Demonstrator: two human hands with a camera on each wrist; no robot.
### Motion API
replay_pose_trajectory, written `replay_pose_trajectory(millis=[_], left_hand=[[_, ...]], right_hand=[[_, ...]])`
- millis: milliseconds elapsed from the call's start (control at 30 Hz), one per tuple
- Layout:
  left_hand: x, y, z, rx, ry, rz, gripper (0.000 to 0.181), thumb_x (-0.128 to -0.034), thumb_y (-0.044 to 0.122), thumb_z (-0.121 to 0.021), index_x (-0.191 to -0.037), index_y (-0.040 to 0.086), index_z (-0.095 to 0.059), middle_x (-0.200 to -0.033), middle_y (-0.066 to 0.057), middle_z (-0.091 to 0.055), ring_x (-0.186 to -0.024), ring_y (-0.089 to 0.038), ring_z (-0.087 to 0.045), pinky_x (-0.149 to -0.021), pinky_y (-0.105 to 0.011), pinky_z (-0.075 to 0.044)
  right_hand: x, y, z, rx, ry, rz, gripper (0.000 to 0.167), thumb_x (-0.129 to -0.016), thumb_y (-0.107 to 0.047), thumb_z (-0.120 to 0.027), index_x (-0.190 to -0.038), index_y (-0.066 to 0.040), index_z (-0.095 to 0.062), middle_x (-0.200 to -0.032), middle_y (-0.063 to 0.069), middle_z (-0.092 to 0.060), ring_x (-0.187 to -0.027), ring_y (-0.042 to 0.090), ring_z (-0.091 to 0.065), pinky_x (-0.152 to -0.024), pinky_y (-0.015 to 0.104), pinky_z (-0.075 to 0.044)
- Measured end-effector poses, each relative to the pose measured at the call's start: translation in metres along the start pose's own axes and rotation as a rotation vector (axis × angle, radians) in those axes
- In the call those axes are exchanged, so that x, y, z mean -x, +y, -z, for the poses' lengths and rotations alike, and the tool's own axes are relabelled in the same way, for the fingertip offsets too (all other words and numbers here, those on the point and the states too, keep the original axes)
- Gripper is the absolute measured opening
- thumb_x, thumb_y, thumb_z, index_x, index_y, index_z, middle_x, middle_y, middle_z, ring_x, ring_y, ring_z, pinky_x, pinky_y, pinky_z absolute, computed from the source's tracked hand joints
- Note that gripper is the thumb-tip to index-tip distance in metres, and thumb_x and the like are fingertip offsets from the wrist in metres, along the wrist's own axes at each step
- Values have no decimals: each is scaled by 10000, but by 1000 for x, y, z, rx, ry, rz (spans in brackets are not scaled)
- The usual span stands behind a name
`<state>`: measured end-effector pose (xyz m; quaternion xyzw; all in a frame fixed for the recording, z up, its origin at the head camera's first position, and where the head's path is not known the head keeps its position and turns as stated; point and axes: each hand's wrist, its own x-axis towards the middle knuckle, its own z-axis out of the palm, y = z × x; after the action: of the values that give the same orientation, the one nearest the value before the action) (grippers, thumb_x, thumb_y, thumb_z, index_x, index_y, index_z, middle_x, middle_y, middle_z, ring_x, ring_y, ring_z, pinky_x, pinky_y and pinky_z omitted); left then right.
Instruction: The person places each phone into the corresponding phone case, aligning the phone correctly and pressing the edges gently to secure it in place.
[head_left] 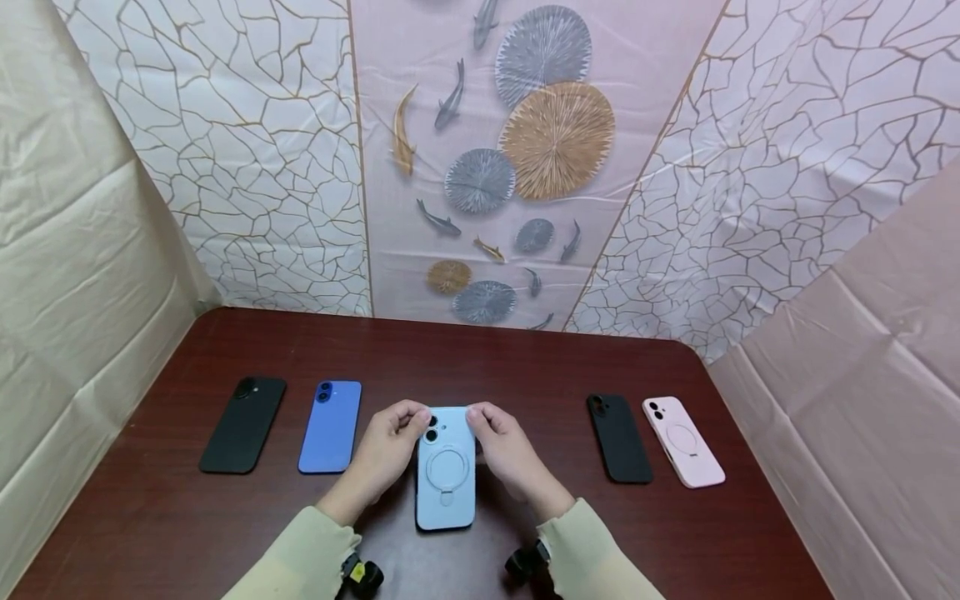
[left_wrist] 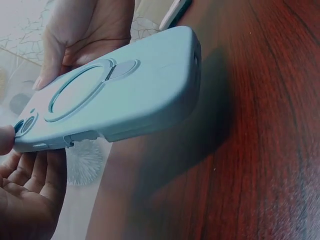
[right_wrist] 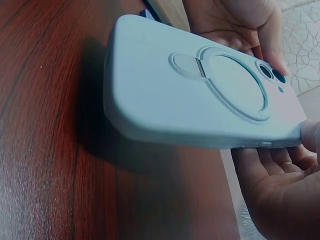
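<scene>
A phone in a light blue case is held back side up, with dark camera lenses at its far end and a raised ring and small tab on its back. My left hand pinches the far left corner beside the lenses, thumb on top and fingers beneath. At the far right corner, my right hand grips it the same way. Both wrist views show the near end of the case raised over the table, its shadow below. The phone's screen side is hidden.
On the brown table, a black phone and a blue phone lie at the left. At the right lie a black phone or case and a pink ringed case. Patterned cloth hangs behind.
</scene>
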<state>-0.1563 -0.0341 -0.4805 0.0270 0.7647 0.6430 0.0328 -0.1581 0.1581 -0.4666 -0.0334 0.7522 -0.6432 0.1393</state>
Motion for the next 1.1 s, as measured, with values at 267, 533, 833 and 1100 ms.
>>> replay_pose_trajectory(millis=[267, 533, 833, 1100], left_hand=[[-1, -1, 3, 110, -67, 39, 206, -999, 258, -558, -1045, 93, -673, -998, -17, -686, -994, -169, -585, -897, -418, -464], [-2, -1, 2, 131, -108, 87, 279, -989, 341, -554, -1096, 107, -662, -1021, -18, -687, -974, -174, -600, -848, -388, -496], [-1, -3, -2, 162, -177, 79, 361, -958, 369, -605, -1150, 64, -625, -1035, -57, -687, -949, -190, -648, -785, -356, -547], [5, -8, -5, 171, -283, 47, 287, -953, 223, -639, -1136, 6, -600, -1004, -90, -644, -948, -204, -656, -775, -358, -552]], right_hand=[[-1, 0, 0, -75, -23, -4, 346, -1043, -317, -436, -1121, -10, -577, -1044, 109, -635, -916, 200, -609, -757, 364, -526], [-3, 0, -2, -219, 20, -70, 336, -1036, -301, -466, -1069, 11, -587, -1016, 91, -650, -922, 160, -604, -772, 320, -510], [-4, -8, 5, -232, 123, -52, 339, -1027, -314, -488, -1038, 11, -587, -1010, 115, -664, -887, 173, -632, -729, 331, -528], [-5, -15, 17, -227, 164, -43, 371, -1024, -349, -485, -1077, 4, -586, -1054, 126, -662, -916, 181, -628, -745, 333, -515]])
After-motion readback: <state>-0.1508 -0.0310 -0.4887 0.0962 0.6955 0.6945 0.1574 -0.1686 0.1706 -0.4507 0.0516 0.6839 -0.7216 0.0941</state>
